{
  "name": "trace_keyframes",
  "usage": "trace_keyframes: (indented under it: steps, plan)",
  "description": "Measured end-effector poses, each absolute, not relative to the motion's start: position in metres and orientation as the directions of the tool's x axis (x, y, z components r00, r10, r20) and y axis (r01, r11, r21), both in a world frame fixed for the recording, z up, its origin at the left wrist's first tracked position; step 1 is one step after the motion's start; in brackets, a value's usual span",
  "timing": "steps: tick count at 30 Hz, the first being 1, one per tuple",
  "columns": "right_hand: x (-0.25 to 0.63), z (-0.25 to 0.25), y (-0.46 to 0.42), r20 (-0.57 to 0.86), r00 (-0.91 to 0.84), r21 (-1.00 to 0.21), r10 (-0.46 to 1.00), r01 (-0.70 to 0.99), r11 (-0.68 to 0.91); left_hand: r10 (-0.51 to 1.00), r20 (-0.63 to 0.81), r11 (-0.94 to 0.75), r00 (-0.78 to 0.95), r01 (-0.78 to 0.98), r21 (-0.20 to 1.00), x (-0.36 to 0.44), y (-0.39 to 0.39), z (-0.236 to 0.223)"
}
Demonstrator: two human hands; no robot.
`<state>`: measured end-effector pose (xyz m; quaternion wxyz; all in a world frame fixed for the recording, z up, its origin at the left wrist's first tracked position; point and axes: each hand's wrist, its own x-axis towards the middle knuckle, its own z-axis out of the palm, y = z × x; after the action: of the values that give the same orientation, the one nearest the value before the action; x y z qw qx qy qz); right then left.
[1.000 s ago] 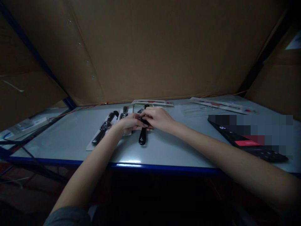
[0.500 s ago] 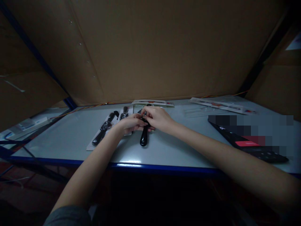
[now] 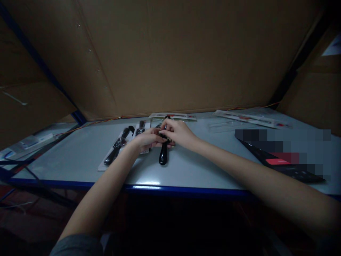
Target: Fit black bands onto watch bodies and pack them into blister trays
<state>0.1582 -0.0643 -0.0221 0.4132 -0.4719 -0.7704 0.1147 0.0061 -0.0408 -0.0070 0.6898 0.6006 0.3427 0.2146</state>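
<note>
A tool with a glossy black handle (image 3: 163, 155) lies between my hands over the table, its rounded end pointing toward me; its exact kind is hidden by my fingers. My left hand (image 3: 149, 138) is closed round its middle from the left, with fingertips showing beneath it on the right side. From above, my right hand (image 3: 176, 132) pinches the tool near its middle, thumb and fingers together. Just left of my left hand lie a black-handled tool (image 3: 116, 146) on a white card and a similar carded one (image 3: 141, 127), partly covered by my hand.
A long flat package (image 3: 173, 116) lies at the back, another (image 3: 253, 119) at the back right beside clear plastic packaging (image 3: 223, 126). A dark, partly pixelated device (image 3: 293, 172) occupies the right. Cardboard walls (image 3: 186, 53) enclose the table, which has a blue front edge (image 3: 186, 190).
My right fingers have shifted slightly on the tool, and more of its far end shows above them. My left hand stays nearly still.
</note>
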Motion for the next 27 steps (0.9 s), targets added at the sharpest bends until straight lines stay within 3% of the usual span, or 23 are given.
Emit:
trace_keyframes:
  steps: [4,9,12,17,21,24,27]
  plan:
    - [0.1568,-0.0274,-0.0586,0.444,-0.154,-0.772,0.883,0.435,0.464,0.719,-0.211,0.173,0.662,0.124,0.977,0.0069,-0.0427,-0.0048]
    - [0.1588,-0.0268,-0.0573,0.405,-0.181,-0.844,0.896,0.304,0.442,0.752,-0.228,0.199,0.618,0.116,0.973,0.0062,-0.042,0.0]
    - [0.1604,-0.0237,-0.0585,0.448,-0.217,-0.794,0.868,0.349,0.497,0.769,-0.233,0.205,0.596,0.115,0.972,0.005,-0.0408,0.0002]
    - [0.162,-0.0196,-0.0618,0.623,-0.25,-0.491,0.741,0.614,0.619,0.771,-0.22,0.175,0.598,0.133,0.976,0.0044,-0.0398,-0.0035]
    - [0.1623,-0.0185,-0.0649,0.669,-0.316,-0.348,0.672,0.666,0.66,0.754,-0.227,0.183,0.616,0.135,0.974,0.0062,-0.0413,-0.0036]
    - [0.1613,-0.0188,-0.0657,0.665,-0.307,-0.384,0.681,0.641,0.664,0.754,-0.22,0.178,0.619,0.129,0.976,0.0074,-0.0434,-0.0025]
    - [0.1603,-0.0219,-0.0623,0.602,-0.228,-0.55,0.765,0.576,0.605,0.747,-0.213,0.169,0.63,0.129,0.977,0.0075,-0.0449,-0.002]
